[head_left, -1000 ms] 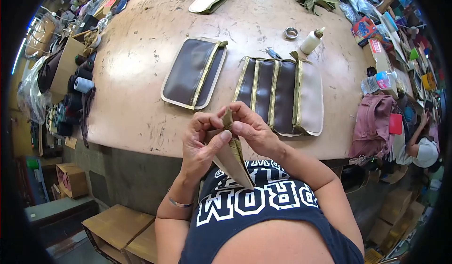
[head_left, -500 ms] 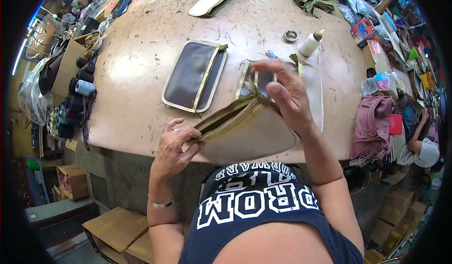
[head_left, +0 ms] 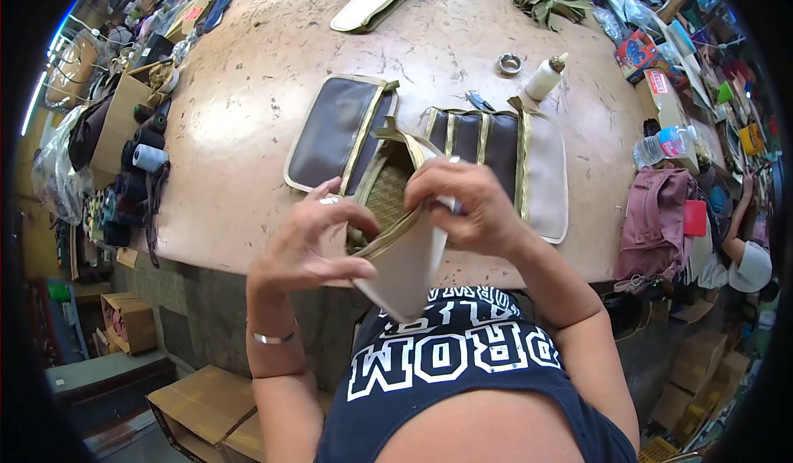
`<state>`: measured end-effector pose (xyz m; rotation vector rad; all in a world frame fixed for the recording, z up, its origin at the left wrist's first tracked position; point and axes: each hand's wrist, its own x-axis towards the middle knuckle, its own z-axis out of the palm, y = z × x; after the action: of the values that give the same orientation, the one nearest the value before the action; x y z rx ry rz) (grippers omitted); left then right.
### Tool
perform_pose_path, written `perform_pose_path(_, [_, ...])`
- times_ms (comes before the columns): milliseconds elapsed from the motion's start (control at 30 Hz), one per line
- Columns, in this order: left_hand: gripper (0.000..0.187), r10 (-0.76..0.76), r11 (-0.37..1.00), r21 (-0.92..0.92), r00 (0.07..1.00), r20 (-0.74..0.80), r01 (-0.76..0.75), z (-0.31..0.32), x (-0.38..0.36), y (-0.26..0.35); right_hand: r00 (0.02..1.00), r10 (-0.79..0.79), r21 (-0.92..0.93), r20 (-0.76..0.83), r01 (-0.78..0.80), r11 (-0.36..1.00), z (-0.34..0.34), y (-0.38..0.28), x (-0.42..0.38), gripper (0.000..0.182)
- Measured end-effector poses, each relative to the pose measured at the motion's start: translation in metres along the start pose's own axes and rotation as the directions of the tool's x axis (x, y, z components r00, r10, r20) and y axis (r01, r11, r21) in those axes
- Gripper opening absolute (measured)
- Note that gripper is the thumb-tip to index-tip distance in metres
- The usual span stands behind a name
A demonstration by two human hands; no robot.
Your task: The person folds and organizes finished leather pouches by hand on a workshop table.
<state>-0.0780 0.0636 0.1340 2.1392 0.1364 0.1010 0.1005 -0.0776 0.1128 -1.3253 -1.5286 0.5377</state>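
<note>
A light grey pouch [head_left: 402, 273] with olive trim hangs over the table's front edge, its mouth spread so that a patterned lining shows. My right hand [head_left: 467, 203] pinches the right side of its opening. At the opposite side, my left hand [head_left: 318, 236] is curved around the pouch's edge, thumb below and fingers above, apart. Beyond them lies a dark flat pouch [head_left: 337, 128] with light edging. Dark panels with gold-olive strips [head_left: 467, 137] lie beside a light grey panel [head_left: 545, 174].
On the table [head_left: 239, 116] stand a white bottle [head_left: 545, 79] and a metal ring [head_left: 509, 65]. Olive strips [head_left: 552, 4] lie at the back right. Thread spools [head_left: 149, 157] line the left edge; a pink bag [head_left: 654, 215] is at the right. Another person's arm [head_left: 738, 223] shows far right.
My right hand has come down and left and now grips the pouch's edge. The pouch has turned and opened wider. My left hand's thumb and fingers have spread.
</note>
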Motion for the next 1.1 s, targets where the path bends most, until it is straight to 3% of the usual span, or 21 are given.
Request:
perform_pose_path(67, [0.037,0.059,0.998,0.014,0.997,0.050,-0.059,-0.009,0.001,-0.011,0.992,0.093,0.191,-0.090,-0.074,0.979,-0.011,0.002,0.001,0.025])
perform_pose_path(200, [0.026,0.169,0.979,-0.108,0.985,-0.047,-0.173,0.008,0.013,-0.001,0.958,0.238,0.256,-0.163,-0.191,0.947,-0.012,0.015,-0.006,0.026])
perform_pose_path(233, [0.024,0.170,0.980,-0.092,0.982,-0.082,-0.177,0.013,0.015,0.000,0.975,0.136,0.139,-0.173,-0.113,0.984,-0.010,0.021,-0.008,0.026])
perform_pose_path(333, [0.020,0.181,0.980,-0.056,0.969,-0.165,-0.193,0.023,0.022,-0.002,0.924,0.382,0.399,0.011,-0.354,0.846,-0.014,0.011,-0.013,0.025])
perform_pose_path(400, [0.020,0.133,0.982,-0.110,0.975,-0.180,-0.155,0.028,0.028,0.000,0.933,0.336,0.460,0.132,-0.358,0.813,-0.013,-0.004,-0.012,0.025])
perform_pose_path(467, [0.019,0.084,0.966,-0.226,0.978,-0.191,-0.127,0.033,0.029,0.004,0.964,0.203,0.266,0.173,-0.244,0.933,-0.013,-0.001,-0.012,0.029])
perform_pose_path(567, [0.018,0.054,0.929,-0.351,0.981,-0.188,-0.119,0.037,0.029,-0.001,0.965,0.218,0.312,0.146,-0.254,0.916,-0.004,0.003,-0.015,0.034])
perform_pose_path(667, [0.018,-0.002,0.849,-0.519,0.982,-0.190,-0.099,0.041,0.026,-0.004,0.960,0.252,0.515,0.125,-0.280,0.810,0.005,0.010,-0.018,0.034])
perform_pose_path(733, [0.019,-0.003,0.809,-0.573,0.974,-0.225,-0.130,0.044,0.025,-0.005,0.963,0.250,0.540,0.096,-0.262,0.800,0.010,0.011,-0.019,0.032])
perform_pose_path(833, [0.019,0.083,0.845,-0.499,0.969,-0.233,-0.192,0.038,0.024,-0.001,0.949,0.302,0.499,0.092,-0.306,0.811,0.010,0.005,-0.018,0.030])
perform_pose_path(933, [0.020,-0.068,0.954,-0.301,0.975,-0.212,0.001,0.037,0.021,0.010,0.946,0.312,0.434,0.087,-0.318,0.843,0.011,0.002,-0.018,0.029])
perform_pose_path(1100, [0.021,-0.150,0.850,-0.523,0.983,-0.110,0.071,0.035,0.018,0.008,0.932,0.330,0.574,0.148,-0.353,0.739,0.011,0.008,-0.020,0.028])
